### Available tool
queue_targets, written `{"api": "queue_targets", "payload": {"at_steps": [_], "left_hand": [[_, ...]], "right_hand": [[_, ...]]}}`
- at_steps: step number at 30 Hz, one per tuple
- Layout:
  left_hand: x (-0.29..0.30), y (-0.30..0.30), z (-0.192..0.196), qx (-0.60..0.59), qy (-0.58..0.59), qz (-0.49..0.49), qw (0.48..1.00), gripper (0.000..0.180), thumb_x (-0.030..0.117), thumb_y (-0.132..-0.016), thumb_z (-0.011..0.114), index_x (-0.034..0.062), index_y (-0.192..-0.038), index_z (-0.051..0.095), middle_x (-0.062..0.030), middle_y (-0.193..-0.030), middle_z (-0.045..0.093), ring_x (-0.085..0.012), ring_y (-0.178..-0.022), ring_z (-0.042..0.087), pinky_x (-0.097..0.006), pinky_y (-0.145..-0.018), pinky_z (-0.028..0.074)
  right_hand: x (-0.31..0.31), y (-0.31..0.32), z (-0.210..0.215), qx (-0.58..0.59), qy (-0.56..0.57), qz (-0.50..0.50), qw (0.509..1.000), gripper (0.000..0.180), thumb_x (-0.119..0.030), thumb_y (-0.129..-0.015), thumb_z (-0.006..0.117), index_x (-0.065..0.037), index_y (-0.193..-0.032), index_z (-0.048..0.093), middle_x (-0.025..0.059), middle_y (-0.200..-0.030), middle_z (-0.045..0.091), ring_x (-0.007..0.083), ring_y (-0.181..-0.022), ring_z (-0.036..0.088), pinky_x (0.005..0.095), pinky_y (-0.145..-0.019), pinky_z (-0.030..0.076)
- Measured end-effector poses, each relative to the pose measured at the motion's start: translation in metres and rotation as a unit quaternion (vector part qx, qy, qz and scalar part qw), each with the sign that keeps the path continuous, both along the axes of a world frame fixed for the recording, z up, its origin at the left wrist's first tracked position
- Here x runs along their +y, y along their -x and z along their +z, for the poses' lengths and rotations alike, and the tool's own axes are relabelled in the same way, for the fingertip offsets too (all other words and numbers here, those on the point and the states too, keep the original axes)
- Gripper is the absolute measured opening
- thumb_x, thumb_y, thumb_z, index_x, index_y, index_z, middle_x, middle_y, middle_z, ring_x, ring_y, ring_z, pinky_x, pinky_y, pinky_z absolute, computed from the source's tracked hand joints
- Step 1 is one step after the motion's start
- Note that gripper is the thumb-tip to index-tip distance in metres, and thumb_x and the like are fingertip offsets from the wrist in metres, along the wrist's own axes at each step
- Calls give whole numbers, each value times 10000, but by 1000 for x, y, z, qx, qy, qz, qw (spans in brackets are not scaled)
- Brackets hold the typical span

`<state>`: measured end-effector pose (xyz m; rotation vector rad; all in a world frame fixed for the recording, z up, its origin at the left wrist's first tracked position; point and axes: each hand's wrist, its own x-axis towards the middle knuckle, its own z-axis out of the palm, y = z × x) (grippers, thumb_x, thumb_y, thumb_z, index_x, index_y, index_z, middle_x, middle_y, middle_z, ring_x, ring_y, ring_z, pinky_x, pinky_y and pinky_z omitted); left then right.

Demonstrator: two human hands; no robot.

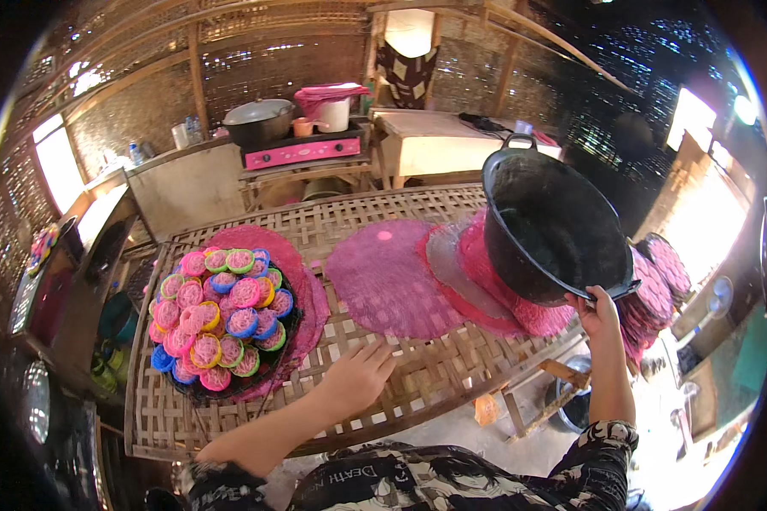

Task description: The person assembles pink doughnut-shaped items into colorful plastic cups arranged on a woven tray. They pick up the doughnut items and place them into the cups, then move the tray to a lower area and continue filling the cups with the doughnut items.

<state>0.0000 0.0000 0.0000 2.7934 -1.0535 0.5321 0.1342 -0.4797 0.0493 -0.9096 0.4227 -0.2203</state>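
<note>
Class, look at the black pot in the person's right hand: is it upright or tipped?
Tipped: the black pot shows its dark inside, held by its rim in the right hand.

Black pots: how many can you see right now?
2. One large black pot tilted, held at its rim by the right hand; one lidded pot on the pink stove. Others may be hidden.

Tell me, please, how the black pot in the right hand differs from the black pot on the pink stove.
The held black pot is tilted, open and lidless, gripped at its rim by the right hand; the black pot on the pink stove sits upright under a grey lid. The held pot looks far larger, being nearer the camera. Both are dark and round.
</note>
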Motion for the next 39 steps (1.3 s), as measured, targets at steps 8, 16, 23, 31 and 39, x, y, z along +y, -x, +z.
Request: {"api": "queue_targets", "payload": {"at_steps": [8, 16, 23, 31, 39], "left_hand": [[-66, -109, -23, 120, -115, 100, 981, 164, 99, -779, 533, -3, -872, 621, -145, -880, 641, -282, -872, 638, -378, -663, 528], [-79, -81, 26, -34, -50, 30, 998, 89, 110, -718, 542, 55, -786, 530, -75, -728, 571, -219, -711, 618, -327, -591, 513], [-71, 30, 48, 38, -40, -21, 998, 234, 148, -734, 560, 40, -942, 578, -64, -838, 591, -204, -838, 612, -315, -763, 496], [-7, 100, 8, 51, -13, 28, 998, 271, 147, -771, 572, 66, -1029, 595, -72, -979, 629, -210, -931, 617, -347, -846, 480], [2, 100, -9, 116, 8, 75, 990, 454, 185, -795, 599, 102, -1231, 504, -66, -1146, 577, -229, -1101, 543, -385, -937, 420]], "right_hand": [[-20, -63, 15, -27, 69, 93, 993, 220, -103, -810, 620, -47, -999, 523, 109, -902, 585, 220, -649, 600, 314, -551, 566], [-63, -132, 22, -119, 127, -1, 985, 177, 43, -728, 542, 2, -899, 556, 80, -793, 544, 198, -698, 544, 339, -556, 509], [-91, -193, 85, -97, 54, -103, 988, 227, 49, -717, 567, 49, -935, 505, 191, -971, 480, 309, -753, 544, 350, -549, 542], [-88, -190, 107, -128, -78, -200, 968, 107, 42, -764, 527, 65, -842, 458, 238, -838, 540, 288, -652, 595, 216, -447, 555], [61, -174, 105, -226, 3, -131, 965, 243, 41, -725, 567, 27, -955, 492, 135, -947, 478, 270, -720, 545, 350, -458, 550]]}}
